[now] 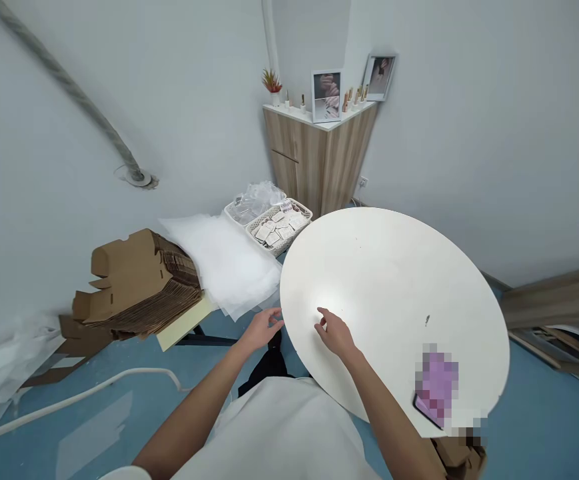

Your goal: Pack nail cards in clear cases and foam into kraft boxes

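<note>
A round white table spreads out in front of me. My left hand is at its left edge, fingers loosely bent and apart, holding nothing. Over the near left part of the tabletop is my right hand; its thumb and index finger are apart with nothing between them. Whether its fingers touch the surface I cannot tell. A phone, partly blurred out by pixelation, lies on the table to the right of my right hand.
Left of the table are a stack of flat cardboard boxes, white translucent sheets and a white basket of small cards, beside another with clear plastic bags. A wood-patterned corner cabinet bears picture frames.
</note>
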Available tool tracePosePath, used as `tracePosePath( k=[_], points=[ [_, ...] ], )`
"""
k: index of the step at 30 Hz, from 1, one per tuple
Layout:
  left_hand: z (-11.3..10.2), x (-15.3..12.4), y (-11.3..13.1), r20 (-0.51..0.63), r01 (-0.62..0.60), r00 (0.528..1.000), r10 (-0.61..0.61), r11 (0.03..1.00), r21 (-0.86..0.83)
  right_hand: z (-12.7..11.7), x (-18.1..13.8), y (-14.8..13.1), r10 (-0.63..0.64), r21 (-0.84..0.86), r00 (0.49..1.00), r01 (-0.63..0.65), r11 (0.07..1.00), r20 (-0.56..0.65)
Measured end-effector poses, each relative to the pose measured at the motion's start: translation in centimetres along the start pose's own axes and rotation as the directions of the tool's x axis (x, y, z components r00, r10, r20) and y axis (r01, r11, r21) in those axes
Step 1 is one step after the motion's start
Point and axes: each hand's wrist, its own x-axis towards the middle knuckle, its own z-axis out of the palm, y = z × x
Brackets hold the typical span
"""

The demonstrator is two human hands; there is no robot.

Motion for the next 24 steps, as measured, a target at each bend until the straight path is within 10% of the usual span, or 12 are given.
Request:
tracePosePath(
  k=[16, 24],
  points=[
    [-11.2, 18.1, -3.4, -0.176, -0.012, 0.984, 0.02, 0.999, 0.048, 1.8, 16.7, -8.4, -0.082, -0.019, 0.996, 0.081, 0.997, -0.038],
    [-14.8, 28.5, -4.5, -0.024, 0.087, 0.996, -0.086, 0.996, 0.025, 3.9, 29.1, -12.7, -0.093, 0.026, 0.99, 0.097, 0.995, -0.11]
  ],
)
